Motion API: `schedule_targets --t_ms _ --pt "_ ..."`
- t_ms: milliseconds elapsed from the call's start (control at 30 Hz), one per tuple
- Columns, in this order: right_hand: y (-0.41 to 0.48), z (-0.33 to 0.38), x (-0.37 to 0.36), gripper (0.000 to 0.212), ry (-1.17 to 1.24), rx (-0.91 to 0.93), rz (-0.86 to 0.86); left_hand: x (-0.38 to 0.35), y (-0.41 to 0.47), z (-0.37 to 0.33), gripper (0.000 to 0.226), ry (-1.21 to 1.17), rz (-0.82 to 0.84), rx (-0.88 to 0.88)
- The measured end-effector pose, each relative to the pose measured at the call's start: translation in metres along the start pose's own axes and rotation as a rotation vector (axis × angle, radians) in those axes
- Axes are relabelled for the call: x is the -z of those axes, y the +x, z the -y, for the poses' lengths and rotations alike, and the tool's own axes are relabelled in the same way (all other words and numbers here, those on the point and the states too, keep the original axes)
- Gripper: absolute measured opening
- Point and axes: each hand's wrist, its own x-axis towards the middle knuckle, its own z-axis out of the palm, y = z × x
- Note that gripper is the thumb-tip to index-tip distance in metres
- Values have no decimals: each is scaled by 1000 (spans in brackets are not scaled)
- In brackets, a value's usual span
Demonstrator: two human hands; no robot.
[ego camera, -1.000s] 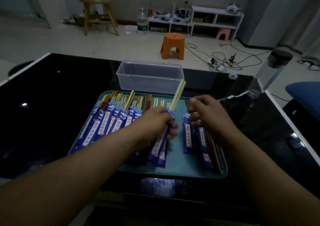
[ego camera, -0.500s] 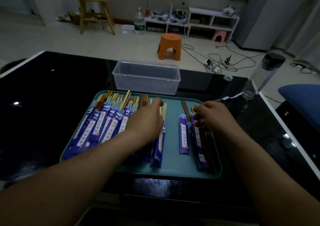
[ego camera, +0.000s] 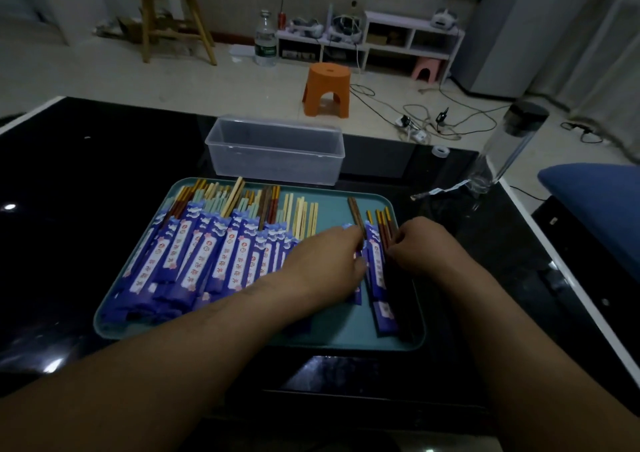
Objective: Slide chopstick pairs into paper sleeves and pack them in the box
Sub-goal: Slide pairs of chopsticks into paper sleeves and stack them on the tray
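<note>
**Now both hands meet over the tray**

Lengthwise toward 12 o'clock, the brown chopstick pair (ego camera: 356, 214) lies on the teal tray (ego camera: 332, 333). The left hand (ego camera: 325, 261) pinches it at its sleeve (ego camera: 357, 295). At its 3 o'clock the right hand (ego camera: 426, 247), fingers curled, touches red chopsticks (ego camera: 382, 224), grip unclear.

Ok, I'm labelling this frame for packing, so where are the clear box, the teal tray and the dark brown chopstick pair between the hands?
clear box (ego camera: 277, 169), head view, front wall.
teal tray (ego camera: 339, 328), head view, bare floor near its front rim.
dark brown chopstick pair (ego camera: 354, 209), head view, exposed far end.
</note>
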Motion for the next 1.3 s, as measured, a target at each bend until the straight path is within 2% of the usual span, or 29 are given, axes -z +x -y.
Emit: schedule_targets --t_ms 133,233,333,433,600,733,867,967,1033,1133,1233,1300 --pt "3 3 -9 10 -19 67 71 -17 7 -8 36 -107 75 99" --pt "3 2 -9 7 -24 65 39 -19 10 -6 52 -163 69 181" --pt "4 -3 -6 12 -78 25 -47 -20 11 -7 55 -190 76 235" --pt "1 -2 -9 15 -128 2 -19 -21 11 -9 60 -187 88 239" --pt "-1 5 -16 23 -178 30 -45 -19 15 -8 52 -140 136 254" --pt "-2 12 -18 28 -210 10 -21 -14 17 -9 35 -101 181 267" --pt "-4 16 -19 23 -233 39 -23 -16 20 -9 33 -99 190 264" --pt "-2 18 -21 18 -244 71 -26 -17 22 -7 21 -103 194 261" --pt "-1 18 -21 23 -238 72 -23 -16 22 -7 13 -112 189 272" --pt "-1 16 -18 32 -190 48 0 -12 22 -8 29 -152 182 293" --pt "1 13 -13 24 -111 31 21 -7 21 -9 39 -240 176 293" --pt "3 12 -8 25 -54 28 10 -6 22 -9 38 -281 175 297"
